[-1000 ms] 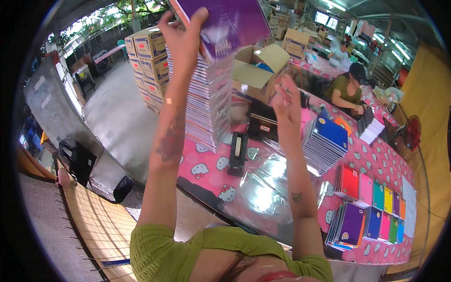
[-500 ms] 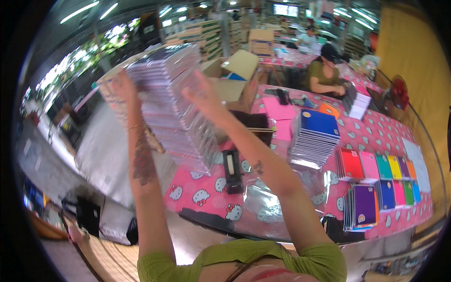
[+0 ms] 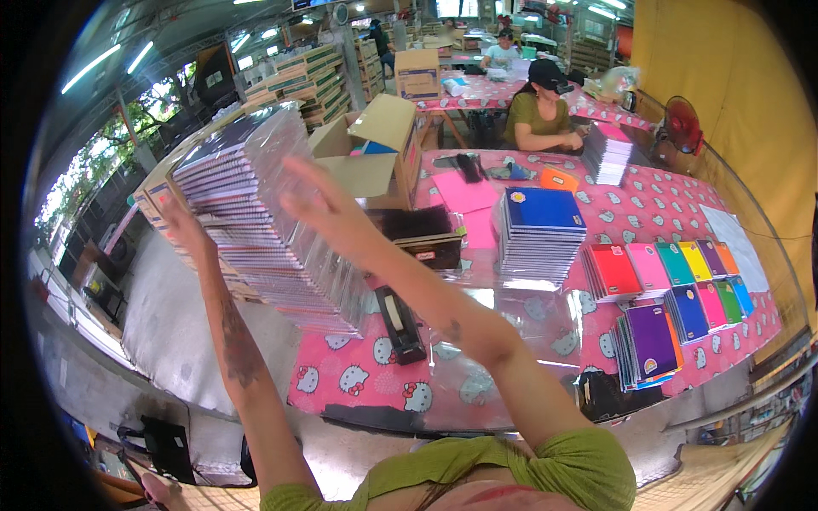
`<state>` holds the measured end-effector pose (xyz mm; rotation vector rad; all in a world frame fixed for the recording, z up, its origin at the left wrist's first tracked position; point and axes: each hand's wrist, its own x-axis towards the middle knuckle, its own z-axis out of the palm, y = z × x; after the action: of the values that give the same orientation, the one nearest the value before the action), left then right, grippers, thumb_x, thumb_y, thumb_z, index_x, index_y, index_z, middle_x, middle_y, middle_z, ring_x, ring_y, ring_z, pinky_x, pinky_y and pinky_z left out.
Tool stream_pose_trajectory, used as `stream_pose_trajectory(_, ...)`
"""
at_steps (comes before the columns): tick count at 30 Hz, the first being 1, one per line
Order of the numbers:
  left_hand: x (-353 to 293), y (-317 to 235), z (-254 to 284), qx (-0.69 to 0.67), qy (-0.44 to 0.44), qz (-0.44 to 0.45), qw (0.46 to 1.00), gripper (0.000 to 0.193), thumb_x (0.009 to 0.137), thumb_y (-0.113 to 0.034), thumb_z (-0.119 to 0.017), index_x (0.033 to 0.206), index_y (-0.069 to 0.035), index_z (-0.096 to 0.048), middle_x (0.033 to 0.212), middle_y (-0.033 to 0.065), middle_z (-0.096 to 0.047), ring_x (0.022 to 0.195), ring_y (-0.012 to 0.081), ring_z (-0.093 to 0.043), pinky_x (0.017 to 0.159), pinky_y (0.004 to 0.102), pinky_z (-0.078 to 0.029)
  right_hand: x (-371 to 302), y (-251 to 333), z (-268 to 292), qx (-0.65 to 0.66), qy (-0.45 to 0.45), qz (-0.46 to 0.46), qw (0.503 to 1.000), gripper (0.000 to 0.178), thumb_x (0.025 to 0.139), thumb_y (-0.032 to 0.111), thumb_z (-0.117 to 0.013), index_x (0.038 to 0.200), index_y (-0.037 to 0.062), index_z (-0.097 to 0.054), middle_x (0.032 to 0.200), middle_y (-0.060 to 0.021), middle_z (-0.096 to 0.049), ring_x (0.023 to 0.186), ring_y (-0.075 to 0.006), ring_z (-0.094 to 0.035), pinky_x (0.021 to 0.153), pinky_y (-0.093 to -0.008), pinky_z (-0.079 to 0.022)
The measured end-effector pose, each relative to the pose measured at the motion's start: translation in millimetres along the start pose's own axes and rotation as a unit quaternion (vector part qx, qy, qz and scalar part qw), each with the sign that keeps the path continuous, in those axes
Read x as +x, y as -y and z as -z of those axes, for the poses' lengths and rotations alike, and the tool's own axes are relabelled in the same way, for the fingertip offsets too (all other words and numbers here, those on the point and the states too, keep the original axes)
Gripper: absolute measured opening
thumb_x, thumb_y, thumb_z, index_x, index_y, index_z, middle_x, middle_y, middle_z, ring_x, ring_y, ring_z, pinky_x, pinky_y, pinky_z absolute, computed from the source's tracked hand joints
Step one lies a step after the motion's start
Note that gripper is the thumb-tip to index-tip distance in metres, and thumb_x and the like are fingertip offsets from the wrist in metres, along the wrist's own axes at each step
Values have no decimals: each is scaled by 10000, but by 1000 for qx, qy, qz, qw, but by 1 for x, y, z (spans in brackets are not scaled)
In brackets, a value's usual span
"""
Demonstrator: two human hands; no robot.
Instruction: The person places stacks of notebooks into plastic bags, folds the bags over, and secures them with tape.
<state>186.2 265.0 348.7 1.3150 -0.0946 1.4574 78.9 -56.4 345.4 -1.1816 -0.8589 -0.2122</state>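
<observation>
A tall pile of spiral notebooks [image 3: 277, 230], wrapped in clear plastic, rises at the left end of the table. My left hand [image 3: 182, 225] is at the pile's left side, its fingers stretched and slightly blurred; whether it touches the pile I cannot tell. On the right side, my right hand [image 3: 317, 198] is raised beside the plastic with its fingers apart, holding nothing. Below my right forearm lie a black tape dispenser [image 3: 399, 328] and a sheet of clear plastic [image 3: 477, 375].
Shorter notebook stacks stand on the pink patterned table [image 3: 354, 375]: a blue-covered one [image 3: 542, 230] and several coloured ones [image 3: 652, 341] at right. An open carton [image 3: 375, 145] is behind the tall pile. Across the table sits a co-worker [image 3: 541, 111] near a red fan [image 3: 680, 128].
My view has shifted, so the scene sits differently in it. My left hand has slid lower along the tall pile's side. My right hand stays raised beside the plastic.
</observation>
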Motion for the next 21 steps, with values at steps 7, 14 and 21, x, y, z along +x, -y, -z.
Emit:
stream_pose_trajectory(7,-184,-223,11,-136,50,-36,989,363,977,-232,-517,1194,44,-610,798,26,-582,728,139,-516,577,288,-411,-158,127,-35,510,351,-17,785,902,926,707,-410,1360,-82,-457,1287,-187,-579,1103,-245,-599,964,-399,-425)
stream_pose_trajectory(14,-234,-329,63,-508,500,20,701,613,920,-249,-615,1493,-218,-398,1500,18,-405,1335,219,-372,1165,558,-206,-239,109,-33,583,371,-362,626,1181,591,418,-904,1461,-98,-294,1440,-179,-460,1272,-212,-498,1069,-420,-403)
stream_pose_trajectory(21,-275,-351,13,-856,266,-263,358,508,994,-319,-525,1478,-223,-404,1571,-22,-308,1452,198,-231,1123,639,-201,-278,102,14,237,288,-163,913,824,956,684,-363,1305,-47,-514,1017,-154,-638,1061,-264,-605,985,-444,-426)
